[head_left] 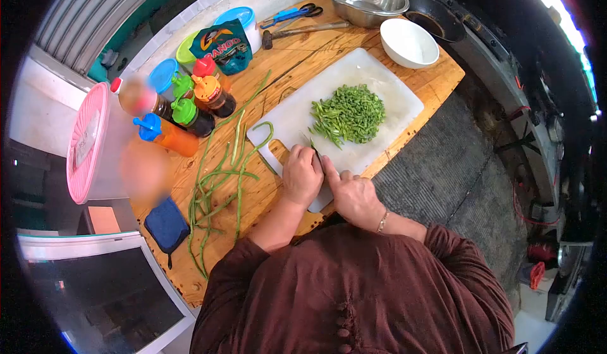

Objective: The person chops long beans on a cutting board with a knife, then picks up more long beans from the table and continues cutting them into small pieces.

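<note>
Near the front edge of a white cutting board (288, 115), my two hands are close together. My right hand (355, 197) is closed around a knife (317, 154), whose dark, thin part shows between the hands; the handle is mostly hidden. My left hand (302, 176) is closed beside the blade, with slim green bean ends just past its fingertips. A heap of chopped green beans (351, 114) lies on the board beyond both hands. Long uncut beans (218, 180) lie on the wooden table to the left, one curling onto the board near its handle hole.
Sauce bottles (169, 136), lidded tubs (163, 74) and a teal pouch (222, 45) stand at the left back. A hammer (306, 31) and blue-handled scissors (291, 15) lie behind the board. A white bowl (410, 43), steel bowl (368, 0) and dark pan (436, 16) are at the back right.
</note>
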The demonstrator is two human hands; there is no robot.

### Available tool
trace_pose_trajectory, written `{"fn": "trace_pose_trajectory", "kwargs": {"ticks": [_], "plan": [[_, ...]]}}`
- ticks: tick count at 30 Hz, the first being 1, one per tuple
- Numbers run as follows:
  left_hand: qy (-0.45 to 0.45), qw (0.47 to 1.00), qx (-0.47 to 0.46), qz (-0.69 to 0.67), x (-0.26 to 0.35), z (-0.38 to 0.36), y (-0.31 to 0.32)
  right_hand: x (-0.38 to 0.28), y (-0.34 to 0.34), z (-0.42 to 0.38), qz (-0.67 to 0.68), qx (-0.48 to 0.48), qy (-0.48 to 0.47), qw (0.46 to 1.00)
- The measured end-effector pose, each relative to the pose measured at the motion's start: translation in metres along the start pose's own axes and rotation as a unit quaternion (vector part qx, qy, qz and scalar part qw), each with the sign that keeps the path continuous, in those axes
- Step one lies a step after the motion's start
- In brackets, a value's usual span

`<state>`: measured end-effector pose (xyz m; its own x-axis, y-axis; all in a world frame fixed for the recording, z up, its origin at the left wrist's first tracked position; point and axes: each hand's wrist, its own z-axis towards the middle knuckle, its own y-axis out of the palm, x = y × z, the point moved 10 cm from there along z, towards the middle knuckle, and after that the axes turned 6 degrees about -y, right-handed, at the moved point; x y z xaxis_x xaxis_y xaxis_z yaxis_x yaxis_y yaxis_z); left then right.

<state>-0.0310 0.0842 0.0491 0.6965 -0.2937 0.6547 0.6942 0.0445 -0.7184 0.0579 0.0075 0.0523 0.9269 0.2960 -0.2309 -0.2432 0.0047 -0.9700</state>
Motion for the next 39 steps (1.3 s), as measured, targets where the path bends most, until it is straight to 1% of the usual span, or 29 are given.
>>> {"fn": "trace_pose_trajectory", "kwargs": {"ticks": [4, 6, 10, 13, 15, 18, 19, 22, 28, 31, 33, 37, 39], "plan": [[-0.014, 1.0, 0.021, 0.001, -0.002, -0.003, -0.001, 0.001, 0.008, 0.007, 0.005, 0.001, 0.008, 1.0], [-0.013, 0.999, 0.044, -0.007, -0.004, -0.005, -0.002, 0.002, 0.007, -0.005, 0.018, -0.025, 0.018, 0.999], [0.001, 0.998, 0.057, -0.025, -0.008, -0.005, 0.0, 0.012, 0.009, -0.03, 0.038, -0.066, 0.054, 0.996], [-0.001, 0.998, 0.046, -0.039, -0.009, -0.004, 0.002, 0.02, 0.0, -0.024, 0.065, -0.01, 0.032, 0.997], [-0.01, 0.998, 0.038, -0.04, -0.013, -0.004, 0.004, 0.028, -0.002, -0.014, 0.062, 0.009, 0.032, 0.998], [0.017, 0.998, 0.056, -0.039, -0.009, -0.005, 0.0, 0.027, -0.011, -0.009, 0.068, 0.024, 0.026, 0.997], [0.013, 0.998, 0.049, -0.039, -0.009, -0.005, 0.001, 0.027, -0.014, -0.01, 0.071, 0.027, 0.025, 0.997], [0.01, 0.998, 0.037, -0.042, -0.008, -0.005, 0.001, 0.019, -0.011, -0.019, 0.059, 0.017, 0.0, 0.998], [0.026, 0.998, 0.037, -0.05, -0.006, -0.004, 0.0, 0.017, -0.006, -0.022, 0.054, -0.011, -0.001, 0.998], [0.027, 0.998, 0.037, -0.054, -0.006, -0.005, 0.001, 0.016, -0.009, -0.009, 0.092, 0.014, -0.013, 0.996], [0.028, 0.998, 0.035, -0.049, -0.002, -0.005, -0.001, 0.019, 0.001, 0.003, 0.09, 0.001, -0.004, 0.996], [0.002, 0.998, 0.06, -0.025, -0.004, -0.005, -0.002, 0.027, 0.004, -0.003, 0.107, -0.017, -0.019, 0.994], [-0.019, 0.997, 0.072, -0.023, -0.008, -0.003, -0.001, 0.033, -0.002, -0.019, 0.14, -0.039, -0.003, 0.989]]}}
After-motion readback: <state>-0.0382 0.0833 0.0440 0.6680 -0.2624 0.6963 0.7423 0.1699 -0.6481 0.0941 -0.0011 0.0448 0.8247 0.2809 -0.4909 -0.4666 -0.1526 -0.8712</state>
